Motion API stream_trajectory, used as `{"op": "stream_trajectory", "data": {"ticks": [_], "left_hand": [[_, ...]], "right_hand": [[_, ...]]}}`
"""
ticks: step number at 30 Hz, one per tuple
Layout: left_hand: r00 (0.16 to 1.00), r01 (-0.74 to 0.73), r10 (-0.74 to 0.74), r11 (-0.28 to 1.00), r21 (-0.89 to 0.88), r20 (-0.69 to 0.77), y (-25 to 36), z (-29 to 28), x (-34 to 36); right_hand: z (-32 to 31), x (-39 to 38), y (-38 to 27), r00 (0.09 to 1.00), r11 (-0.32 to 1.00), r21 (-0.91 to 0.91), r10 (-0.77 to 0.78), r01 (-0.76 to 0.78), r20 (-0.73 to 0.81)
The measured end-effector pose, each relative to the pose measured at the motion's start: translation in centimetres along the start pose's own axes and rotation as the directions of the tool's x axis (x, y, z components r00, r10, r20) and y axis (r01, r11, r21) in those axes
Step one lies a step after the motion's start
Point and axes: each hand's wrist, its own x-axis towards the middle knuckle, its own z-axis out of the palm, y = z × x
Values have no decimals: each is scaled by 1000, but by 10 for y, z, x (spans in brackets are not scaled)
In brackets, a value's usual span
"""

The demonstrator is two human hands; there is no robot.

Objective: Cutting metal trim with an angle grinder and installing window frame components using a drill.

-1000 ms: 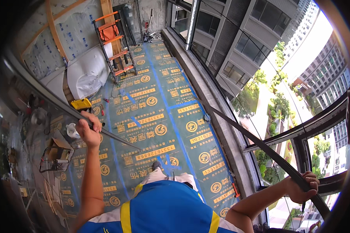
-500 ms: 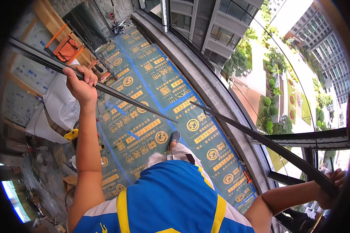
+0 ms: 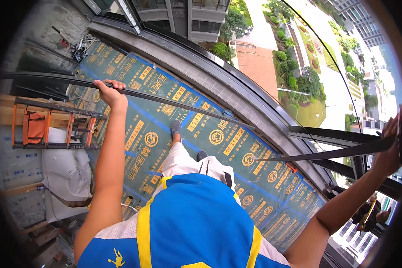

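Note:
My left hand [image 3: 111, 94] is closed around a long, thin dark strip [image 3: 169, 102] at the left. That strip runs from the left rim across the floor toward the window sill. My right hand [image 3: 387, 154] reaches out at the far right beside the open window frame, closed on another dark strip [image 3: 321, 154], whose narrow end points inward over the floor. The fingers of the right hand are partly lost at the dark rim. Both strips are raised above the floor, and their ends stay apart.
Green printed floor sheeting [image 3: 140, 152] with blue tape lies underfoot. A long window sill [image 3: 201, 71] runs along the right, with greenery far below outside. An orange-framed rack [image 3: 71, 123] and a white sheet [image 3: 67, 174] stand at the left. Loose scraps [image 3: 82, 49] lie in the far corner.
My body has turned right toward the windows, and I have stepped so both shoes show. My right hand has moved farther forward; its strip now lies nearly level across the view.

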Motion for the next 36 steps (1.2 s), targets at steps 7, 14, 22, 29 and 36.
{"op": "stream_trajectory", "data": {"ticks": [7, 14, 22, 29, 36], "left_hand": [[929, 330, -300, 937, 116, -218, -210, 24, 50], [816, 542, -462, 819, 185, -348, -384, 11, 48], [709, 700, -632, 684, 203, -313, -557, -12, 79], [540, 835, -748, 417, 359, -386, -692, -90, 162], [459, 828, -846, 297, 475, -272, -829, -156, 231]], "right_hand": [[155, -59, 144, 718, 967, -90, -114, 240, 686], [296, -152, 258, 480, 997, -73, 76, -24, 874], [349, -220, 356, 508, 993, -115, 89, 20, 857], [483, -322, 413, 351, 986, -123, 154, -109, 924], [588, -446, 470, 230, 978, -165, 191, -126, 954]]}}
